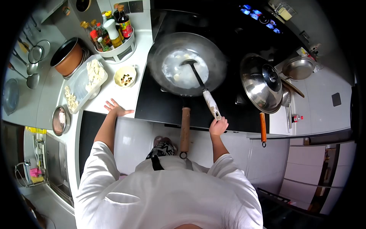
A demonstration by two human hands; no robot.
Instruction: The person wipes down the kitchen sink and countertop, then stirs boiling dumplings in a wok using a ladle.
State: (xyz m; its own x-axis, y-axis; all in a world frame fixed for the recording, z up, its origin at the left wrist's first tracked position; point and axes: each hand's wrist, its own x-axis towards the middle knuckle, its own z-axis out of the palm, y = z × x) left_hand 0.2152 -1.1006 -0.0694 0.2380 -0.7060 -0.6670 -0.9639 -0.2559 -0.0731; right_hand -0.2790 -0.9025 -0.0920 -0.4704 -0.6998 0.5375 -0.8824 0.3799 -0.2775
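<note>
My left hand point(118, 109) lies with spread fingers on the white counter's edge, left of the black cooktop point(152, 104). Nothing is in it. At the stove's front edge my right hand point(219, 126) is closed at the tip of a ladle's point(211, 104) pale, worn handle. The ladle's dark head dips into cloudy, whitish liquid in a large wok point(160, 78), where a few pale pieces float. Toward me points the wok's wooden handle point(185, 129). Nearest the left hand are a small yellowish bowl point(130, 84) of dark bits and a clear tray point(79, 87) with white chunks.
Right of the wok stands a domed metal lid point(253, 86) with an orange handle point(263, 128) below it. At the back left are a round bottle rack point(124, 53), a brown pot point(68, 63) and a metal bowl point(59, 118). A sink point(57, 160) is at far left.
</note>
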